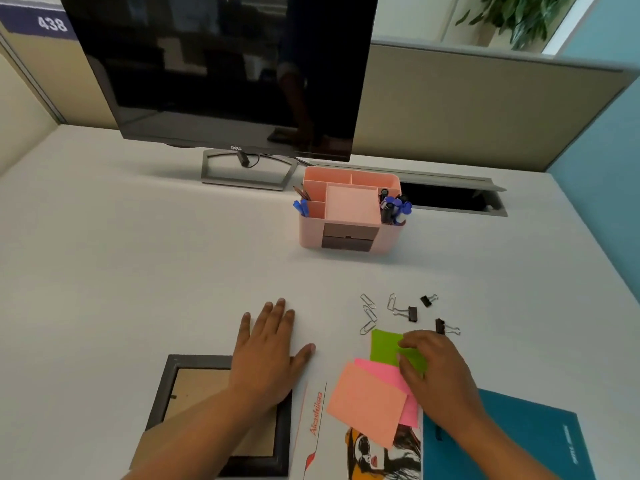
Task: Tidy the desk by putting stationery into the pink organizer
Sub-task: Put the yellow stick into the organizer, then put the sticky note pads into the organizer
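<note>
The white tabletop [173, 254] carries a monitor stand [247, 171] at the back, and the pink organizer [349, 216] stands just right of it. Nearer, silver paper clips [369, 313] and three black binder clips [412, 313] lie scattered, close to a green sticky pad [384, 346]. At the front lie a dark picture frame [166, 393], a white printed booklet [311, 427] and a teal notebook [533, 438], side by side.

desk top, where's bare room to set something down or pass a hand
The white desk top is bare on the left, between the grey monitor stand and the dark picture frame, and in a strip between the pink plastic organizer and the silver paper clips. Crowded: near right, where black binder clips, coloured sticky notes and a teal notebook cluster by the right hand.
</note>
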